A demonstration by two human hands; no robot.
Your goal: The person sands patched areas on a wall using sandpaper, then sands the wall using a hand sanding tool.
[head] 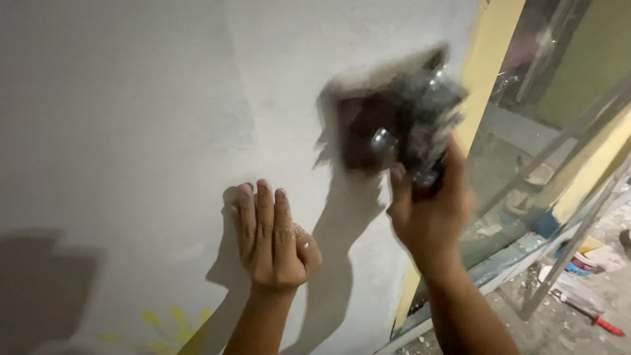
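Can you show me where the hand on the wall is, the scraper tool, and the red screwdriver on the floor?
left hand (273, 246): head view, back of the hand.
scraper (388, 118): head view, blurred flat blade.
screwdriver (608, 325): head view, red handle.

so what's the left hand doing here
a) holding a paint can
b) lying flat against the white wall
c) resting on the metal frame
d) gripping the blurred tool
b: the left hand lies flat, fingers up, on the white wall, holding nothing, while the right hand grips the blurred tool against the wall.
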